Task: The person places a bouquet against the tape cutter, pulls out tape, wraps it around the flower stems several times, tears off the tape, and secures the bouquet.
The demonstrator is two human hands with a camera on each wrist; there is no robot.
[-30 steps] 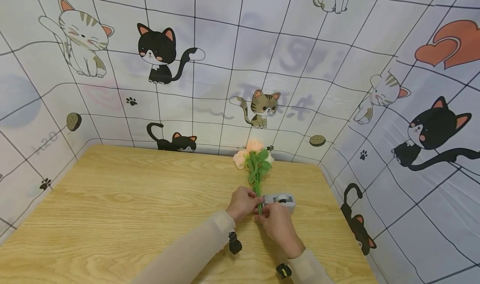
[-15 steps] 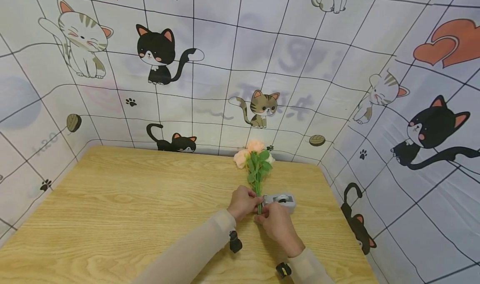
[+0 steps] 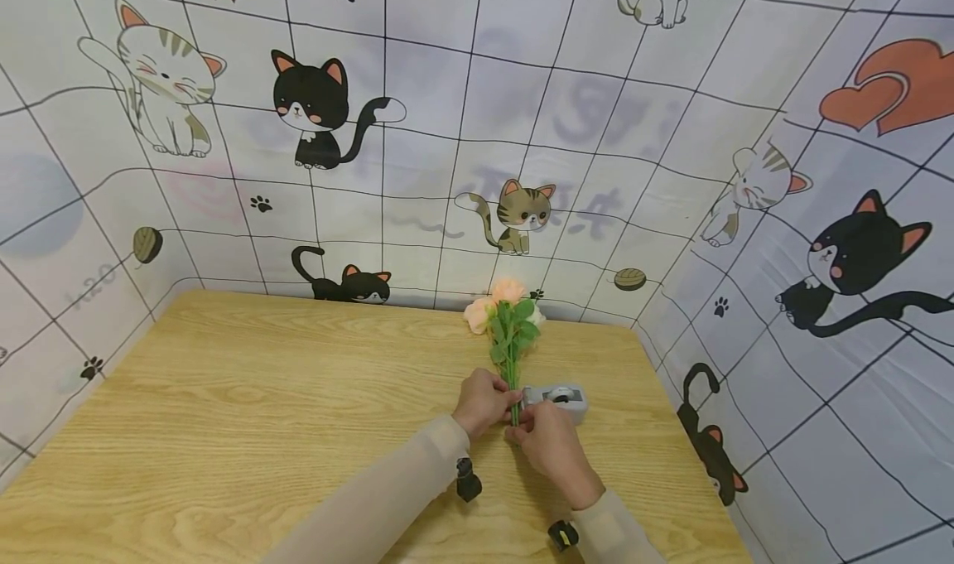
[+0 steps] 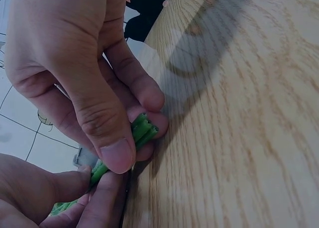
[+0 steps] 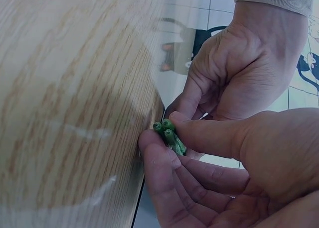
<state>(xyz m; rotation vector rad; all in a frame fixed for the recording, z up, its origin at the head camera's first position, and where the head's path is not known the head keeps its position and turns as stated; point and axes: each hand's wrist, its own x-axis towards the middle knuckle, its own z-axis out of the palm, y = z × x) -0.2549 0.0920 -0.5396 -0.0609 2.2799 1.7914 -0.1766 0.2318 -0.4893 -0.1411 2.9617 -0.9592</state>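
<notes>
A small bunch of artificial-looking flowers (image 3: 513, 324), peach and pale blooms with green leaves, lies toward the back of the table, stems pointing at the person. My left hand (image 3: 483, 400) pinches the stems partway down. Just below it, my right hand (image 3: 553, 441) pinches them near their cut ends between thumb and fingers. In the right wrist view the green stem ends (image 5: 168, 131) poke out beside the right thumb, close over the wood. The left wrist view shows these ends under the right thumb (image 4: 118, 156). A grey tape dispenser (image 3: 572, 395) stands right behind the right hand, partly covered by it.
The light wooden table (image 3: 298, 373) meets a cat-patterned cloth wall (image 3: 417, 200) at the back, with more cloth along the left and right sides. Black wrist cameras hang below both beige sleeves (image 3: 402, 481).
Almost nothing differs. Both hands keep their hold on the stems in the same place, and the dispenser has not moved.
</notes>
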